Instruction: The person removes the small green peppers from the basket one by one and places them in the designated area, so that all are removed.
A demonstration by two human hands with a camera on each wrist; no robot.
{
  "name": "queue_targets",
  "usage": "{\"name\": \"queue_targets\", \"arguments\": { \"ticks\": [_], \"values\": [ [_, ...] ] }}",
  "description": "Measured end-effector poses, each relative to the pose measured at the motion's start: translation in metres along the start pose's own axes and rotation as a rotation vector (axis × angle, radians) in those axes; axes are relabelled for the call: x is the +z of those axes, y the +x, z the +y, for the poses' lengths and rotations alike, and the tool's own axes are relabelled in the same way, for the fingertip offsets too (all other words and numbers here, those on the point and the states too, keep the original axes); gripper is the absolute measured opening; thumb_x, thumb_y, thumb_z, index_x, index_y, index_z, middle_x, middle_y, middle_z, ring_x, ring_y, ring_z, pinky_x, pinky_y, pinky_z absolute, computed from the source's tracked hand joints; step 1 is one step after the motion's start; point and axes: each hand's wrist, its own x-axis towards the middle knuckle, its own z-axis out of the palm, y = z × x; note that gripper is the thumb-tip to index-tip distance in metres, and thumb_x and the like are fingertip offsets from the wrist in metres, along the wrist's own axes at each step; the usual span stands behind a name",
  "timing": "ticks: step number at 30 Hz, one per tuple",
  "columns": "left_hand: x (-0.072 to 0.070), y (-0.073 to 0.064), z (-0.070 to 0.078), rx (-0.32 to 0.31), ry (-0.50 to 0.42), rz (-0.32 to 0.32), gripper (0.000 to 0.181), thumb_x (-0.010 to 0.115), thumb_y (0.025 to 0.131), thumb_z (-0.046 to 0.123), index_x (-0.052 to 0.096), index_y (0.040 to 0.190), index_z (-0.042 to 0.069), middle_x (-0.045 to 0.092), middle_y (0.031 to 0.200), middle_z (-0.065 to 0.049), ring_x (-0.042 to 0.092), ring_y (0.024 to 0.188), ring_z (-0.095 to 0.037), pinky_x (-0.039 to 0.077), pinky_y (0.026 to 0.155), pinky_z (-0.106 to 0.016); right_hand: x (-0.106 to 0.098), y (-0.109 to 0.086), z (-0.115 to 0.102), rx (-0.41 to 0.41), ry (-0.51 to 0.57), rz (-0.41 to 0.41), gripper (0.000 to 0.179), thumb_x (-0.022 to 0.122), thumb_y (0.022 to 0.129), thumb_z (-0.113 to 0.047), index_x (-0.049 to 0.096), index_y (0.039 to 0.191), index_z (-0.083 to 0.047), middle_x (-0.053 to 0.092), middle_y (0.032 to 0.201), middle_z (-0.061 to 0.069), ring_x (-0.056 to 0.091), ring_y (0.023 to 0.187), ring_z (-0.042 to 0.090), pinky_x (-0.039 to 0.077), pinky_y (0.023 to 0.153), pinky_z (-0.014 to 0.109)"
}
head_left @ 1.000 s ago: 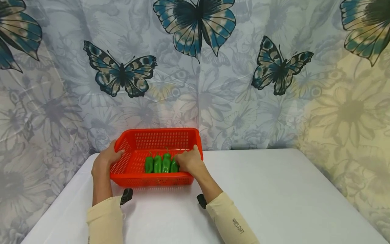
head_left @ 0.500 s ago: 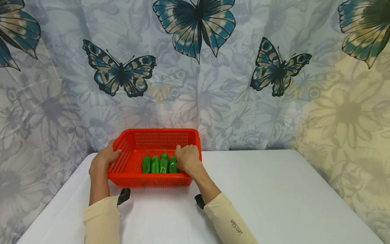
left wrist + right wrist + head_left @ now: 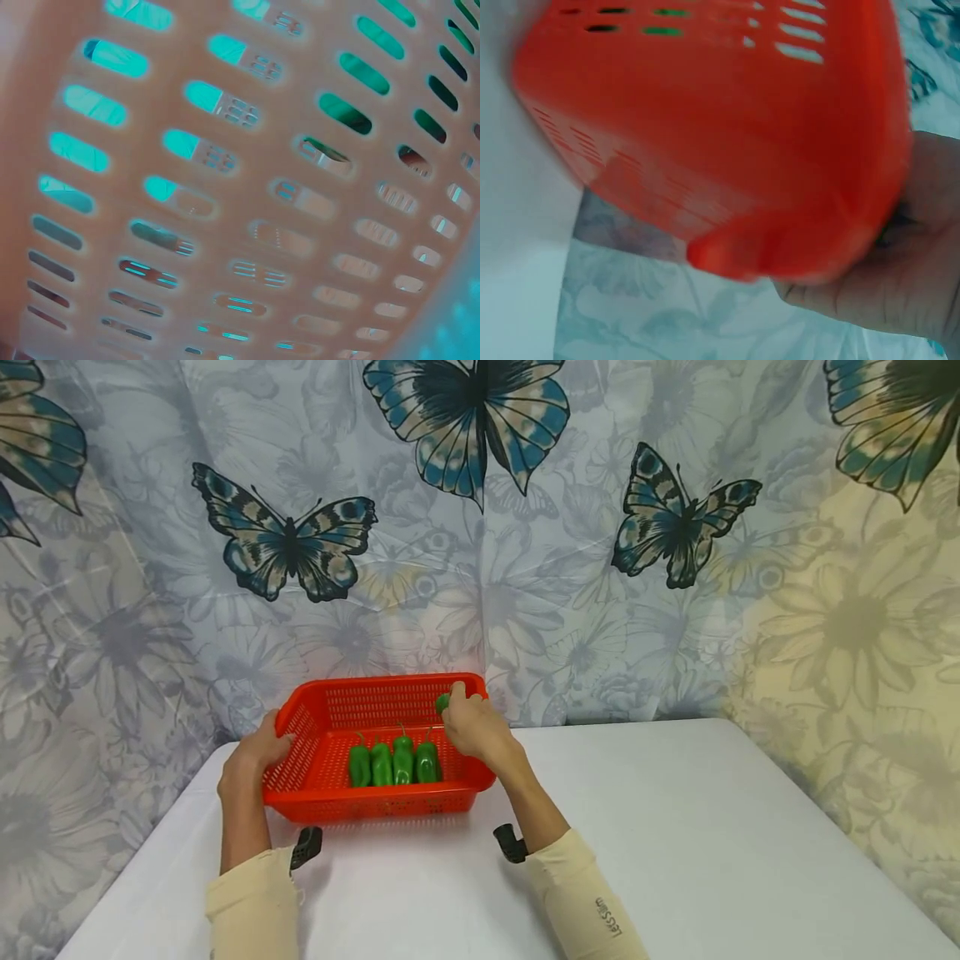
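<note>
A red slotted plastic basket (image 3: 375,804) stands at the back left of the white table. Several green peppers (image 3: 402,762) lie side by side in it, stems toward the far wall. My left hand (image 3: 251,760) grips the basket's left rim, thumb over the inside. Over the right end of the basket, my right hand (image 3: 476,727) holds another green pepper (image 3: 442,702), raised above the row and mostly hidden by the fingers. The right wrist view has the right hand (image 3: 922,255) behind the basket's corner (image 3: 795,217). Only basket wall (image 3: 247,210), oddly tinted, fills most of the left wrist view.
The white table (image 3: 660,827) extends to the right and front of the basket. A cloth backdrop (image 3: 555,635) with butterflies hangs directly behind the table. A black wrist camera (image 3: 510,843) sits on the right forearm, another (image 3: 306,847) on the left.
My right hand, low beside the pepper row before, has risen toward the basket's right rim with a pepper. The left hand keeps its grip on the rim.
</note>
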Motion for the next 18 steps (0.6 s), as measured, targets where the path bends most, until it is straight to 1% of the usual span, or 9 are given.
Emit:
{"name": "queue_targets", "arguments": {
  "ticks": [2, 4, 6, 9, 11, 13, 16, 18],
  "values": [
    [0.001, -0.001, 0.0, -0.002, 0.008, -0.007, 0.073, 0.04, 0.109, 0.027, -0.002, 0.166, 0.01, 0.041, 0.146, -0.038, 0.07, 0.102, -0.039, 0.067, 0.075, -0.047, -0.008, -0.002, 0.004, -0.025, 0.025, -0.007, 0.012, 0.044, 0.104, -0.006, 0.047, 0.111, 0.004, 0.041, 0.064, 0.003, 0.043, 0.053, 0.017, 0.034, 0.047, 0.024],
    [0.0, -0.001, -0.001, 0.001, 0.022, -0.01, 0.074, 0.04, 0.109, 0.028, -0.003, 0.166, 0.01, 0.04, 0.146, -0.038, 0.068, 0.107, -0.042, 0.067, 0.077, -0.048, -0.017, -0.004, 0.009, -0.034, 0.065, -0.042, 0.017, 0.041, 0.105, -0.005, 0.047, 0.117, 0.005, 0.042, 0.069, 0.002, 0.044, 0.058, 0.016, 0.036, 0.05, 0.023],
    [0.0, -0.002, -0.001, 0.007, 0.022, -0.012, 0.074, 0.041, 0.11, 0.029, -0.004, 0.166, 0.01, 0.04, 0.147, -0.037, 0.066, 0.111, -0.044, 0.067, 0.079, -0.049, -0.027, -0.005, 0.015, -0.038, 0.109, -0.078, 0.023, 0.04, 0.107, -0.006, 0.047, 0.125, 0.007, 0.047, 0.076, 0.004, 0.047, 0.066, 0.017, 0.039, 0.058, 0.024],
    [0.0, -0.001, -0.001, 0.012, 0.02, -0.008, 0.075, 0.042, 0.109, 0.029, -0.003, 0.166, 0.009, 0.041, 0.146, -0.037, 0.066, 0.112, -0.044, 0.067, 0.08, -0.048, -0.041, -0.01, 0.025, -0.015, 0.182, -0.132, 0.032, 0.038, 0.111, -0.012, 0.044, 0.137, 0.007, 0.054, 0.092, 0.01, 0.053, 0.08, 0.022, 0.046, 0.072, 0.029],
    [0.001, 0.0, -0.001, 0.01, 0.026, -0.008, 0.075, 0.042, 0.109, 0.029, -0.002, 0.166, 0.008, 0.041, 0.146, -0.037, 0.066, 0.112, -0.043, 0.067, 0.08, -0.047, -0.049, -0.014, 0.033, -0.007, 0.225, -0.143, 0.036, 0.038, 0.112, -0.014, 0.041, 0.141, 0.008, 0.059, 0.101, 0.015, 0.056, 0.088, 0.024, 0.048, 0.08, 0.031],
    [0.001, 0.0, -0.001, 0.004, 0.027, -0.007, 0.075, 0.042, 0.109, 0.029, -0.002, 0.166, 0.009, 0.041, 0.147, -0.036, 0.067, 0.111, -0.042, 0.067, 0.079, -0.046, -0.057, -0.019, 0.04, 0.003, 0.251, -0.135, 0.039, 0.04, 0.112, -0.014, 0.037, 0.145, 0.008, 0.063, 0.107, 0.02, 0.059, 0.092, 0.027, 0.049, 0.083, 0.035],
    [0.002, 0.0, -0.003, 0.005, 0.028, -0.004, 0.075, 0.042, 0.11, 0.03, -0.002, 0.166, 0.008, 0.042, 0.146, -0.036, 0.067, 0.111, -0.042, 0.067, 0.079, -0.046, -0.067, -0.025, 0.051, 0.009, 0.276, -0.114, 0.044, 0.044, 0.112, -0.014, 0.034, 0.149, 0.007, 0.066, 0.114, 0.025, 0.06, 0.098, 0.03, 0.051, 0.088, 0.038],
    [0.002, -0.001, -0.004, 0.004, 0.02, -0.003, 0.075, 0.044, 0.109, 0.03, -0.001, 0.166, 0.008, 0.042, 0.147, -0.036, 0.068, 0.111, -0.042, 0.067, 0.079, -0.046, -0.072, -0.027, 0.059, 0.016, 0.287, -0.117, 0.046, 0.046, 0.111, -0.014, 0.033, 0.15, 0.007, 0.065, 0.118, 0.026, 0.06, 0.102, 0.031, 0.05, 0.092, 0.04]
  ]
}}
